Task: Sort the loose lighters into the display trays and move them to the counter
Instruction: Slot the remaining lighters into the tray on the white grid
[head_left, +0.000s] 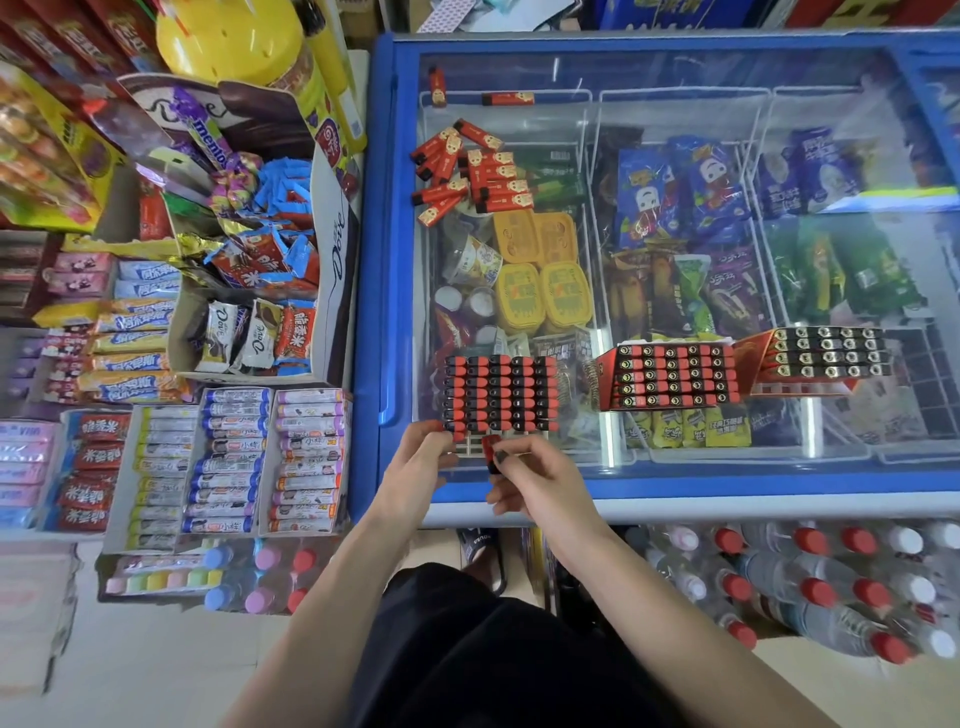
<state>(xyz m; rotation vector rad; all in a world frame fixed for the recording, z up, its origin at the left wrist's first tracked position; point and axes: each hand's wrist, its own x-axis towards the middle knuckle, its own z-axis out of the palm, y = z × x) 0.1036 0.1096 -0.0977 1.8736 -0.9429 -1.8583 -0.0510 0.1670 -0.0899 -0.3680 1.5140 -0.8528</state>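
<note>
A display tray (472, 447) nearly filled with red-and-black lighters (501, 392) stands on the freezer's glass lid near its front left corner. My left hand (421, 460) grips the tray's near left corner. My right hand (530, 478) pinches one red lighter (490, 452) upright over the tray's bare front row. A pile of loose red lighters (470, 169) lies further back on the glass, with two more (506, 98) beyond it. Two full trays (672, 376) (826, 353) sit to the right.
The blue chest freezer (374, 260) holds ice creams under its glass. Shelves of sweets and chocolate (249, 291) crowd the left side. Packs of bottled water (810, 587) lie on the floor at the right.
</note>
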